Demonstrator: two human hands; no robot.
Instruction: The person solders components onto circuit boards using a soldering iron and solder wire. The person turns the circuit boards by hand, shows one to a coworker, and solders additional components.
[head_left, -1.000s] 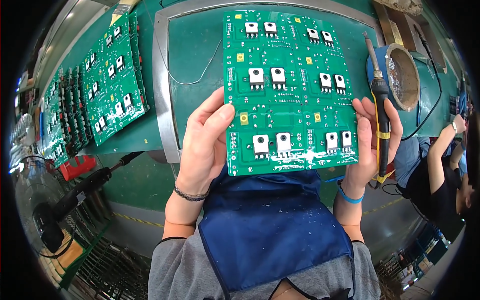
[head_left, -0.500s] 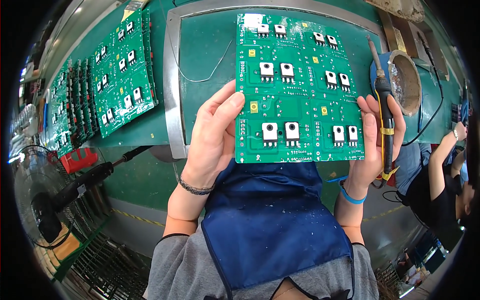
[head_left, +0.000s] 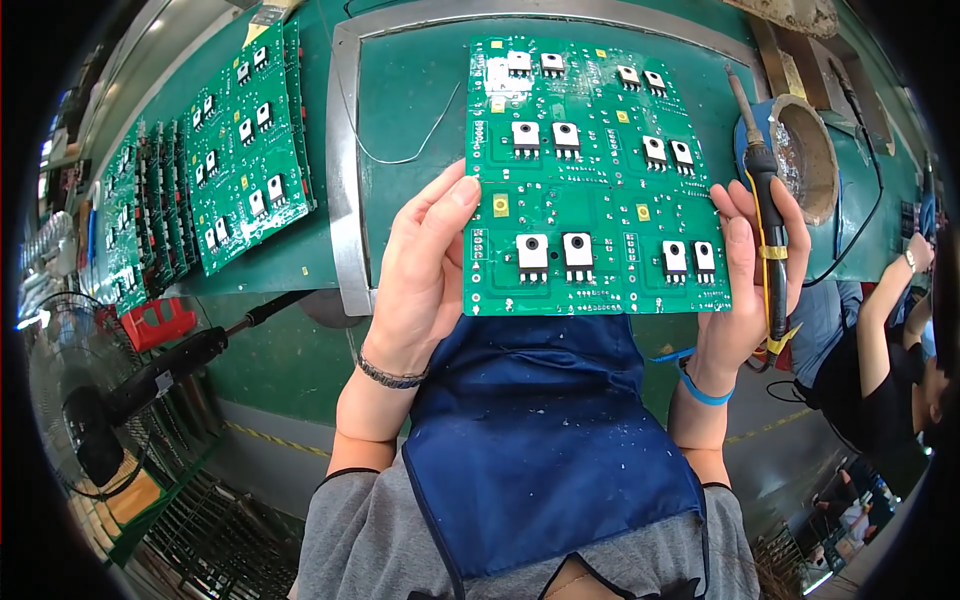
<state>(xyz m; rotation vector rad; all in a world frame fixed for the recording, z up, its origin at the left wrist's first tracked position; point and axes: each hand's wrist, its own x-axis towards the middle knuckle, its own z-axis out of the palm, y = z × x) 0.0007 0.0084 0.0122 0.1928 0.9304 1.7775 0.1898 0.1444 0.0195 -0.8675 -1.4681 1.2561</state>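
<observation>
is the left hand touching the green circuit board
Touching. The head view shows the left hand gripping the left edge of the green circuit board, fingertips lying on its face beside a yellow pad.

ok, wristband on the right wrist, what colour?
Blue: a thin blue wristband just below the right hand. The head view shows it clearly.

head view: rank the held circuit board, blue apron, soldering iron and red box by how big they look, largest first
1. blue apron, though it is nearest the camera
2. circuit board
3. soldering iron
4. red box, though it lies near the bent rim
</observation>
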